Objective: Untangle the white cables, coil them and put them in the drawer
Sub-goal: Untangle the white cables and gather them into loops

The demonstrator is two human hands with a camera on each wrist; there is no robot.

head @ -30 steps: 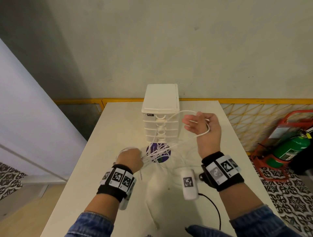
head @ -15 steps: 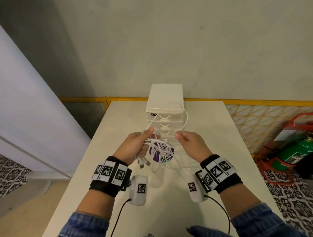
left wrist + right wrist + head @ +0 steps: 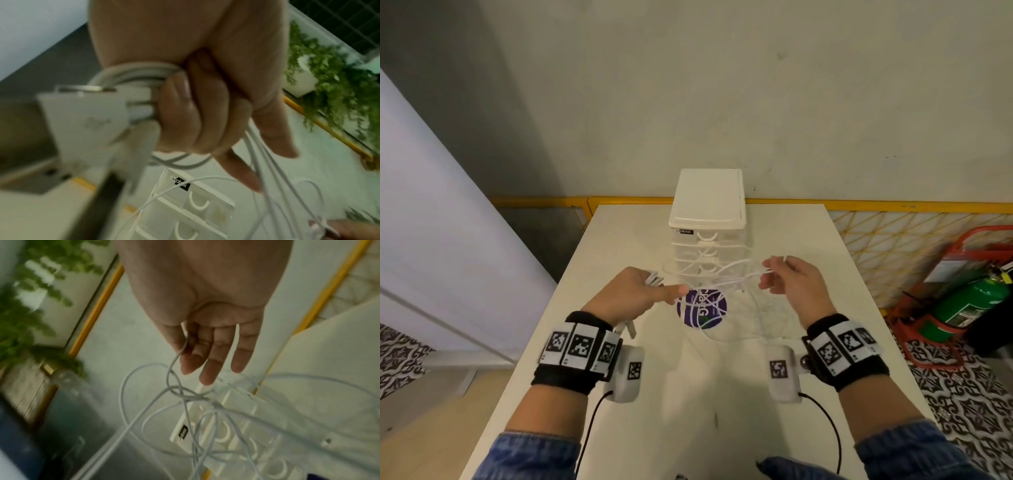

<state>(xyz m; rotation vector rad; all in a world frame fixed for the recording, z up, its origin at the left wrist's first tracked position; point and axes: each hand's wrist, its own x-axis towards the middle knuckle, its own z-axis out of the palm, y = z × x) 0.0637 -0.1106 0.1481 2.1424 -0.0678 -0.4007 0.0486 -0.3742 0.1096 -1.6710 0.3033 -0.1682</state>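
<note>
Several thin white cables stretch in a tangle between my two hands, above the table and in front of the white drawer unit, whose drawers are all closed. My left hand grips a bundle of cable loops and plugs; in the left wrist view its fingers curl tight round the cables. My right hand pinches one strand between thumb and forefinger, and in the right wrist view its other fingers lie straight above the knot. Slack loops hang down onto the table.
A round purple sticker lies on the white table under the cables. Behind the table runs a yellow rail. A green fire extinguisher in a red stand is on the floor to the right.
My hands were close together before the drawer unit half a second ago. They have drawn apart, left hand leftward and right hand rightward, pulling the cables taut between them.
</note>
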